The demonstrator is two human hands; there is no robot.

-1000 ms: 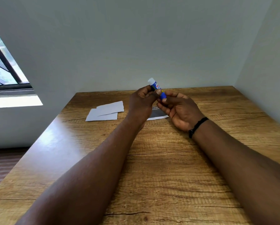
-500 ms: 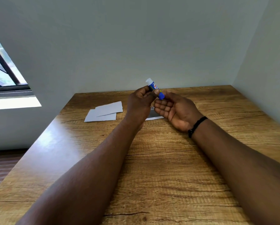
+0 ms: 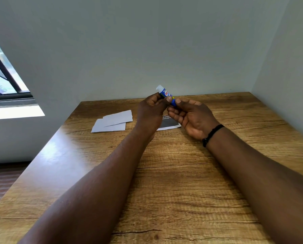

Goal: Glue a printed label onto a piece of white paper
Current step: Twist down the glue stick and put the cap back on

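We hold the glue stick (image 3: 166,94) tilted above the far part of the wooden table (image 3: 182,173), our left hand (image 3: 151,113) pinching its middle and our right hand (image 3: 191,115) pinching its blue lower end, the white cap pointing up and left. The printed label (image 3: 170,124) lies flat on the table under our hands, partly hidden. Two pieces of white paper (image 3: 112,121) lie overlapping to the left of it.

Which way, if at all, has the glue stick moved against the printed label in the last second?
No real move. The glue stick, held by the left hand and right hand, sits above the printed label as before.
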